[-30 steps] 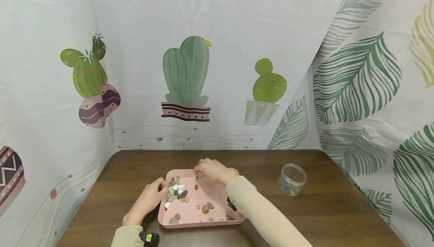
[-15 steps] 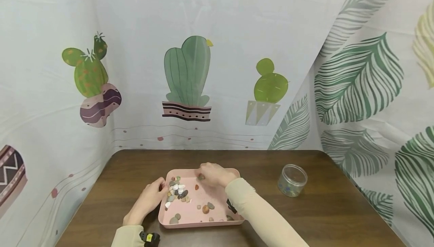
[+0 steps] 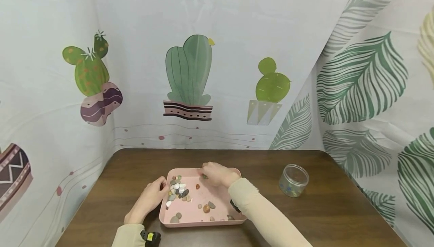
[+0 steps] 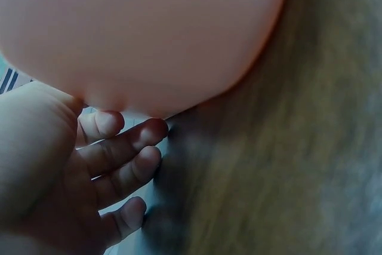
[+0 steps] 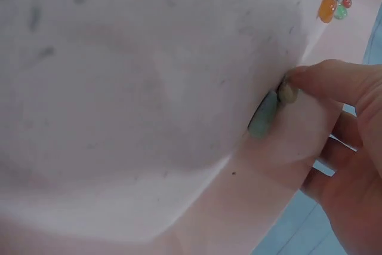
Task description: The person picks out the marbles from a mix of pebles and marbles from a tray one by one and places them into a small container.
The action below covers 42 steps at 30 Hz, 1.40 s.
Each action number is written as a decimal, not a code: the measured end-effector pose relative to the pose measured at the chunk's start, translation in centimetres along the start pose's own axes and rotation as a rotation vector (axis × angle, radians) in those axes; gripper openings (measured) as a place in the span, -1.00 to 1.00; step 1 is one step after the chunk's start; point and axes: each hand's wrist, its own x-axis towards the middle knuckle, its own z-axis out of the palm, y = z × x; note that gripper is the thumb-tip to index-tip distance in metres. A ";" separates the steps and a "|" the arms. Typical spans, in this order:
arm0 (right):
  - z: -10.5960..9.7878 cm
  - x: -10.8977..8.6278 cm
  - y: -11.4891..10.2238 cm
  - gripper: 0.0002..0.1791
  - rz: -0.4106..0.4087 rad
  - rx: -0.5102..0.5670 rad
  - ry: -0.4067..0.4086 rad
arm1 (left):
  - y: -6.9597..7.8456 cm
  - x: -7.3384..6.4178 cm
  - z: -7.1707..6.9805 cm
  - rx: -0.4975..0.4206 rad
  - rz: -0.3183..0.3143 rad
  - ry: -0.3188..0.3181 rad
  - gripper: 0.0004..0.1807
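Note:
A pink tray point(image 3: 203, 224) with scattered pebbles lies on the brown table. My left hand point(image 3: 148, 201) holds its left rim; in the left wrist view the bent fingers point(image 4: 146, 160) lie by the tray's outer wall, and the thumb tip is hidden. At the far side, my right hand point(image 3: 217, 173) reaches over the rim. In the right wrist view its thumb touches a small tan pebble point(image 5: 289, 92), gripped against the far wall, while other fingers show beyond the rim and the index finger is hidden. A longer green stone point(image 5: 264, 114) lies right beside that pebble.
Several white, black and grey pebbles point(image 3: 178, 191) cluster in the tray's left part. A reddish-brown round stone point(image 3: 206, 209) sits nearer the front, with a few others. To the right stands a clear round jar point(image 3: 294, 181) with blue and green bits inside. A printed cloth hangs behind.
My right hand has drawn slightly toward the right along the far wall, and its fingers have curled in closer at the green stone. The left hand stays at the left rim.

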 end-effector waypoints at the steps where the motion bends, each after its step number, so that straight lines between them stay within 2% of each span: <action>1: 0.1 0.0 0.0 -0.92 -0.005 -0.004 0.009 | 0.0 0.0 0.0 0.003 0.004 0.001 -0.83; 4: 0.3 -0.1 0.2 -0.91 -0.023 -0.024 0.031 | 0.0 0.0 0.1 0.002 0.010 0.002 -0.83; 10: 0.5 -0.6 0.4 -0.98 -0.045 -0.134 0.059 | 0.2 0.0 0.1 -0.004 0.007 -0.004 -0.85; 15: 0.5 -0.9 0.4 -0.91 -0.055 -0.172 0.087 | 0.3 0.1 0.1 -0.003 0.006 -0.005 -0.86; 24: 0.5 -1.0 0.6 -0.97 -0.083 -0.142 0.116 | 0.6 0.1 0.1 -0.008 -0.005 -0.015 -0.86; 33: 0.4 -1.0 0.9 -0.93 -0.025 -0.056 0.035 | 0.5 0.1 0.1 -0.002 -0.002 -0.011 -0.86; 37: 0.1 -1.2 0.6 -0.94 -0.018 -0.058 0.028 | 0.3 0.0 0.1 -0.001 -0.001 -0.008 -0.86; 42: -1.0 -1.5 0.2 -0.96 -0.027 -0.109 0.058 | 0.1 -0.2 -0.1 -0.003 0.001 0.000 -0.85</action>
